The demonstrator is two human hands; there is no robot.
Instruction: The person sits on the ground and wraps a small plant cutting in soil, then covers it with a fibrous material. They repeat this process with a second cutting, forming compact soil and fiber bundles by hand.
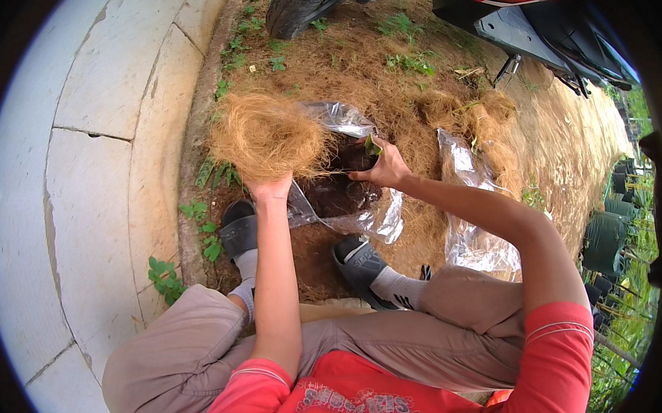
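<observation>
My left hand (269,187) is palm up under a loose nest of tan plant fibre (272,136) that hides most of its fingers. Right of it, my right hand (383,162) closes around the side of a dark round clump (355,155), with a green leaf (371,145) showing at the fingers. A thin strand of fibre runs between the nest and that hand. Beneath the clump, more dark, moist-looking material (336,196) lies on a clear plastic sheet (387,218) spread on the ground before my feet.
Another clear plastic sheet (470,217) lies to the right beside loose fibre (443,110). A motorcycle tyre (306,11) and kickstand (507,70) stand beyond. Pale paving (92,189) borders the left. My sandals (361,266) flank the near soil. Dark plant bags (609,238) are far right.
</observation>
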